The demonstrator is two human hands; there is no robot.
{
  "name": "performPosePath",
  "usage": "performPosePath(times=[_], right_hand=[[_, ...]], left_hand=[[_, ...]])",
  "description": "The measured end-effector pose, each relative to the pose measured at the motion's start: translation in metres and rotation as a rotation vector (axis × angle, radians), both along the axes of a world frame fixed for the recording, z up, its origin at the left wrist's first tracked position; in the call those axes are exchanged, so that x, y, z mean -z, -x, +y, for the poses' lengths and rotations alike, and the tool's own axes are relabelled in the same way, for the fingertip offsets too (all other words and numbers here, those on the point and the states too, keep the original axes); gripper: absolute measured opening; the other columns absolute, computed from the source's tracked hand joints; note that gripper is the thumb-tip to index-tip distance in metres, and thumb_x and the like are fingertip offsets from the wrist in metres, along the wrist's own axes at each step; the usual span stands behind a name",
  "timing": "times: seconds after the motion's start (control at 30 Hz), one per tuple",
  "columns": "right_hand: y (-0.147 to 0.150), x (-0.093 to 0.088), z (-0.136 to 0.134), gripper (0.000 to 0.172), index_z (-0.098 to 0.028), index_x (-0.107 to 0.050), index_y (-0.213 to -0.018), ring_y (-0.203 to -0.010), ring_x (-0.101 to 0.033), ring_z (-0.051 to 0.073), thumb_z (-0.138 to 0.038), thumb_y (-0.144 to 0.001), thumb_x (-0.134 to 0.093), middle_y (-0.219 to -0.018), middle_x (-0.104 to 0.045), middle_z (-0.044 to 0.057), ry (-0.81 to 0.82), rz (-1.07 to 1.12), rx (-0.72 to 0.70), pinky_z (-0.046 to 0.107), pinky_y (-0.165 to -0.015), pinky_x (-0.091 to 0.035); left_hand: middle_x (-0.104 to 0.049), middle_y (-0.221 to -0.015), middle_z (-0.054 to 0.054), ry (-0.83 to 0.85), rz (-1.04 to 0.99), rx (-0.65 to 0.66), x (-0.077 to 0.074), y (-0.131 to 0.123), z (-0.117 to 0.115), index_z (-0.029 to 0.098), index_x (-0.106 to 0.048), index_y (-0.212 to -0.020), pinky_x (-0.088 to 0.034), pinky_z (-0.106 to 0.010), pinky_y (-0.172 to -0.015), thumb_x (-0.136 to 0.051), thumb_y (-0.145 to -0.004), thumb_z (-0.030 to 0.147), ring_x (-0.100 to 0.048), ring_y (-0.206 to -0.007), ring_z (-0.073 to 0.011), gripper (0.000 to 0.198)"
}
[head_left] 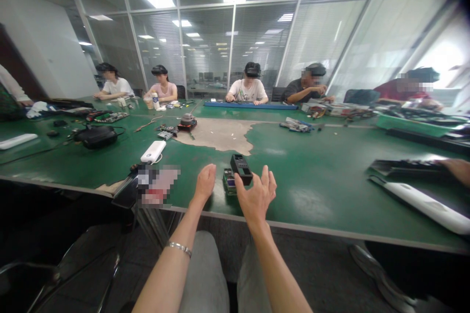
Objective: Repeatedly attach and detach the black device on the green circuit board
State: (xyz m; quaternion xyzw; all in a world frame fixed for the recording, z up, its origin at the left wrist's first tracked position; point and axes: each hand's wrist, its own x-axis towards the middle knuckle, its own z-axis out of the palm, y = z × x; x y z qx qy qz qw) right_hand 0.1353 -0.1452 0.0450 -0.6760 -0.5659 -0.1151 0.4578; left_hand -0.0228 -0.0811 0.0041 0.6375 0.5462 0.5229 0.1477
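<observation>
A black plastic housing [241,168] with rectangular openings stands tilted just above the table's near edge. Against its left side is a green circuit board assembly [229,182] with a dark, bluish panel, partly covered by the housing. My right hand [256,194] is at the housing, thumb at its near end and the other fingers spread to the right, with green table visible between them and the housing. To the left of the board, apart from it, my left hand [205,182] is closed with curled fingers; whatever may be inside is hidden.
A white power bank [153,151] with a cable lies to the left, near a black pouch [96,136]. Tools [296,124] lie farther back on the right. A long white object [428,205] is at the right, beside another person's hand [457,170]. Several people sit opposite.
</observation>
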Motion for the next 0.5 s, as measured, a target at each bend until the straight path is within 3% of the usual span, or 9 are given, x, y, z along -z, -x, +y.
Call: performPosePath(times=[0.2, 0.37, 0.5], right_hand=[[-0.029, 0.022, 0.003, 0.050, -0.014, -0.066, -0.098, -0.132, -0.026, 0.035, -0.057, -0.079, -0.052, -0.143, -0.037, 0.020, 0.069, -0.026, 0.085, 0.054, -0.098, -0.029], [-0.032, 0.034, 0.000, 0.050, -0.014, -0.067, -0.099, -0.132, -0.023, 0.036, -0.057, -0.080, -0.049, -0.144, -0.035, 0.020, 0.123, -0.049, 0.085, 0.055, -0.097, -0.027], [-0.033, 0.038, -0.001, 0.049, -0.015, -0.068, -0.099, -0.132, -0.023, 0.036, -0.057, -0.077, -0.053, -0.144, -0.036, 0.019, 0.148, -0.043, 0.086, 0.055, -0.097, -0.027]], left_hand=[[-0.066, -0.118, -0.010, 0.019, 0.013, -0.013, -0.002, 0.000, -0.001, 0.016, -0.068, -0.104, -0.038, -0.035, -0.106, -0.033, -0.095, 0.042, -0.056, -0.117, -0.0192, 0.045], [-0.070, -0.106, -0.010, 0.061, 0.068, -0.023, -0.006, -0.001, -0.003, 0.017, -0.071, -0.080, -0.040, -0.036, -0.104, -0.028, -0.095, 0.042, -0.056, -0.117, -0.0209, 0.053], [-0.068, -0.111, -0.011, 0.079, 0.129, -0.034, -0.006, -0.002, -0.003, 0.016, -0.072, -0.077, -0.040, -0.035, -0.104, -0.031, -0.094, 0.042, -0.055, -0.118, -0.0214, 0.051]])
